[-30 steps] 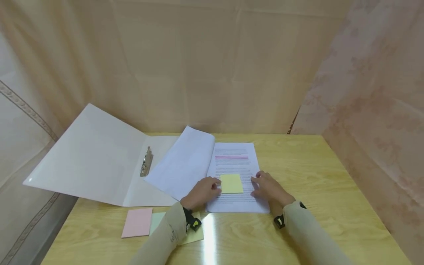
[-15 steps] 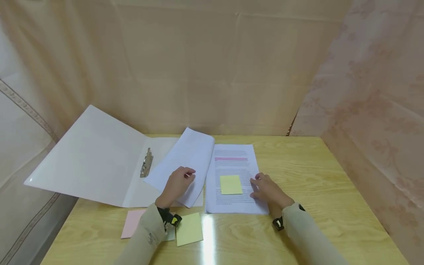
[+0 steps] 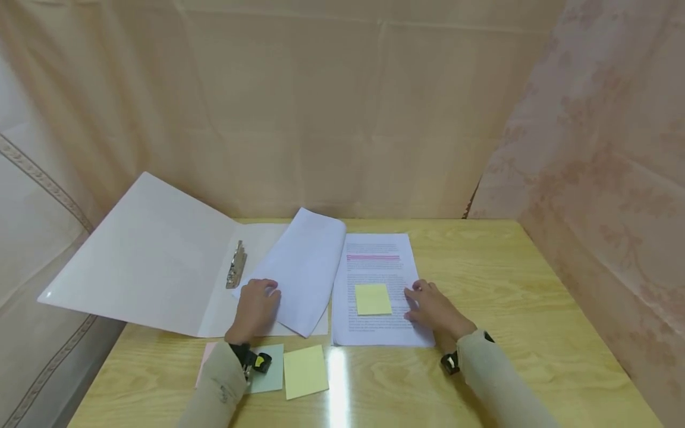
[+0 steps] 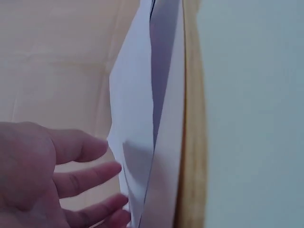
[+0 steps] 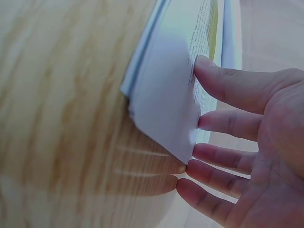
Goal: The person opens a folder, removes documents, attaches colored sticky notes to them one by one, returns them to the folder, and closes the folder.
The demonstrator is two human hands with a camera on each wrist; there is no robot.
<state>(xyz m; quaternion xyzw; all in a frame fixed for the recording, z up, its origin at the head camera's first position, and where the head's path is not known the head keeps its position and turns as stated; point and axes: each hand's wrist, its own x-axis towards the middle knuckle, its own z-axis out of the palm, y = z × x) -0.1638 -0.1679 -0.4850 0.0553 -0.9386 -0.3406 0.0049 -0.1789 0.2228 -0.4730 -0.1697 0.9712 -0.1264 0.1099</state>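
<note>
My left hand (image 3: pixel 255 312) is over the left edge of a blank white sheet (image 3: pixel 306 261), which lies turned over across the open white folder (image 3: pixel 155 261). In the left wrist view its fingers are loosely extended near the paper and grip nothing. Fingertips and thumb of my right hand (image 3: pixel 437 310) rest on the right edge of a printed paper stack (image 3: pixel 369 333). Pink lines mark text near the top of the printed page. A yellow sticky note (image 3: pixel 373 299) lies on that page, between the two hands.
Along the table's front lie a yellow sticky note pad (image 3: pixel 306 372), a pale green one (image 3: pixel 273 371) and a pink one, mostly hidden by the left sleeve (image 3: pixel 211 386). The folder carries a metal clip (image 3: pixel 236 266). Curtains (image 3: pixel 342 107) hang behind the wooden table (image 3: pixel 535 333).
My left hand has left the sticky note's side and moved left over the blank sheet, uncovering the yellow and green pads. The sticky note stays on the page. The right hand has barely moved.
</note>
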